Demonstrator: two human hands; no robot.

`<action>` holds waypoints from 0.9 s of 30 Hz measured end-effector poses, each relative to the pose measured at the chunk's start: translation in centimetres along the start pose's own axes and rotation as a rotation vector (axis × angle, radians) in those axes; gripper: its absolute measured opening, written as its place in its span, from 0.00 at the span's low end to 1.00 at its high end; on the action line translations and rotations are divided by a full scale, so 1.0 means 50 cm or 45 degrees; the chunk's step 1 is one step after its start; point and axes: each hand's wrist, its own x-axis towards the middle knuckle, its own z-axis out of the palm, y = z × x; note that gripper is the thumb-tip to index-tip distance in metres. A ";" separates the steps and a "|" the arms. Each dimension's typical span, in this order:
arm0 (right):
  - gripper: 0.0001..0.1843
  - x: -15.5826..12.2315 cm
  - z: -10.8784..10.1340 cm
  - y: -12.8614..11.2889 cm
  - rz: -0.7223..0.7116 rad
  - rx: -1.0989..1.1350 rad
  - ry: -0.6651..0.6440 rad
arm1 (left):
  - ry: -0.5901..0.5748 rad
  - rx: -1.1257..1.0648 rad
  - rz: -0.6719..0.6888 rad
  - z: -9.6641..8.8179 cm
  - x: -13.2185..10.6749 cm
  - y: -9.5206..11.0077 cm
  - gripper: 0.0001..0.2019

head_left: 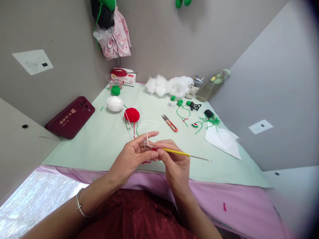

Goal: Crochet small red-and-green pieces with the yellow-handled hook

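My right hand (175,162) grips a yellow-handled crochet hook (178,152), its bare metal end pointing right. Between thumb and fingers, my left hand (134,156) pinches a small red crochet piece (154,149), mostly hidden by the fingertips. White yarn (128,119) runs from the white yarn ball (115,104) over my raised left index finger to the hook's working end. A red yarn tail (147,162) hangs below the left fingers. Just beyond my hands sits the red yarn ball (132,115).
Orange-handled thread snips (169,123) lie beyond my hands. White stuffing (169,86), a pen cup (193,89) and a bottle (213,85) stand at the back. Small green crochet pieces (179,102) and white cloth (223,141) are on the right, a phone (71,118) on the left.
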 end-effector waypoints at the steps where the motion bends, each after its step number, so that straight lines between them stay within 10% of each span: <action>1: 0.07 -0.001 -0.002 -0.001 -0.010 0.005 -0.020 | -0.004 0.003 0.005 -0.001 0.000 0.002 0.27; 17: 0.07 0.004 -0.018 -0.024 -0.071 -0.074 -0.130 | -0.077 0.006 0.073 -0.002 -0.010 0.011 0.07; 27: 0.15 0.049 -0.082 -0.076 -0.172 -0.439 -0.526 | -0.181 -0.002 -0.002 -0.026 -0.007 0.021 0.08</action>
